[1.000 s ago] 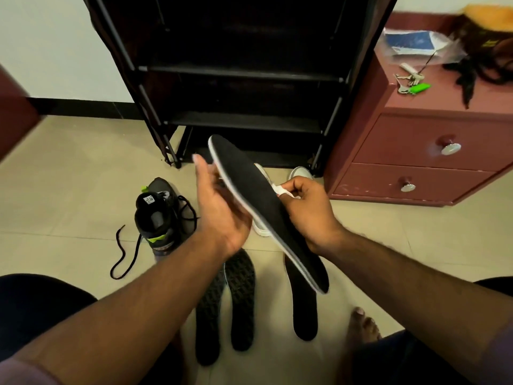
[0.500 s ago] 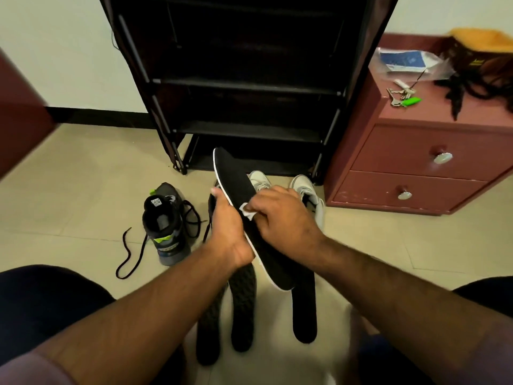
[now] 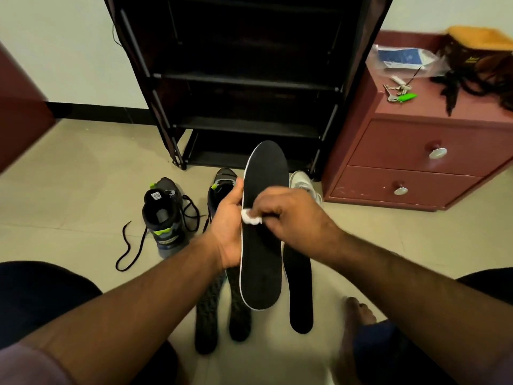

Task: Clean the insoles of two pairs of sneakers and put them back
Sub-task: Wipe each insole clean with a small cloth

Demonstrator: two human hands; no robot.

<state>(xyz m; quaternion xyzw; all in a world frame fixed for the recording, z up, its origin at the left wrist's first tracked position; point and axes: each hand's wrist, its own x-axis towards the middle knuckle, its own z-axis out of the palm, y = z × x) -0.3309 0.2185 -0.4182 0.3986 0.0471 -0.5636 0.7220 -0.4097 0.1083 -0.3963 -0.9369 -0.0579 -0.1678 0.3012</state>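
Observation:
My left hand (image 3: 228,226) grips a black insole with a white edge (image 3: 263,259) by its left side, holding it upright over the floor. My right hand (image 3: 288,215) pinches a small white wipe (image 3: 249,217) and presses it on the insole's left edge. Three more dark insoles lie on the floor below: two patterned ones (image 3: 206,323) (image 3: 240,320) and a plain one (image 3: 301,295). A black sneaker with green accents (image 3: 162,215) stands at the left, its mate (image 3: 222,182) behind my left hand. A grey-white sneaker (image 3: 304,183) peeks out behind the insole.
A black shoe rack (image 3: 244,79) stands straight ahead. A maroon drawer cabinet (image 3: 422,151) at the right carries keys (image 3: 398,93), a plastic bag and a dark bag. A loose black lace (image 3: 130,245) trails on the tiles. My bare foot (image 3: 358,312) rests at the lower right.
The insole has swung from a slant to nearly upright and turned its black face towards me. My right hand with the wipe has moved down onto its left edge.

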